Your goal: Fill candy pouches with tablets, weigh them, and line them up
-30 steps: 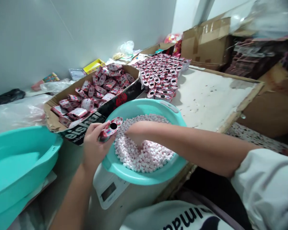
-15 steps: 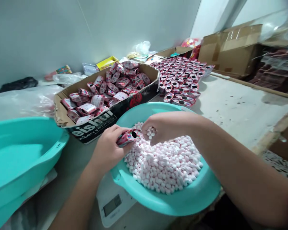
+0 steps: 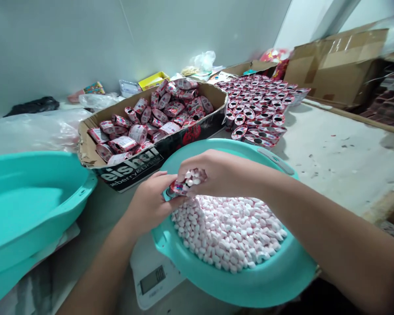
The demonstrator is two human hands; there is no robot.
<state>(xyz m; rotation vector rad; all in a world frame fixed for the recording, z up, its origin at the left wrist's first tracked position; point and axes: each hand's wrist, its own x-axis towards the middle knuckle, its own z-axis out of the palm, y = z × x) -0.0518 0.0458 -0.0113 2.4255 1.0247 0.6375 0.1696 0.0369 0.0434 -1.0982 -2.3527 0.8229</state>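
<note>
in the head view, our left hand (image 3: 153,199) holds a small red-printed packet (image 3: 177,188) over the left side of the turquoise basin (image 3: 236,291); our right hand (image 3: 219,173), curled around pinkish-white tablets (image 3: 193,177), meets it. we're likely loading the packet; the next move calls for easing tablets in unspilled. the digital scale (image 3: 153,280) shows "0.0"; the cardboard carton (image 3: 166,151) partly reads "eish" and "berry&".

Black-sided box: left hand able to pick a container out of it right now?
Probably not while the left hand is gripping a small printed container. Otherwise the way looks free: the box is open-topped, just beyond that hand.
</note>
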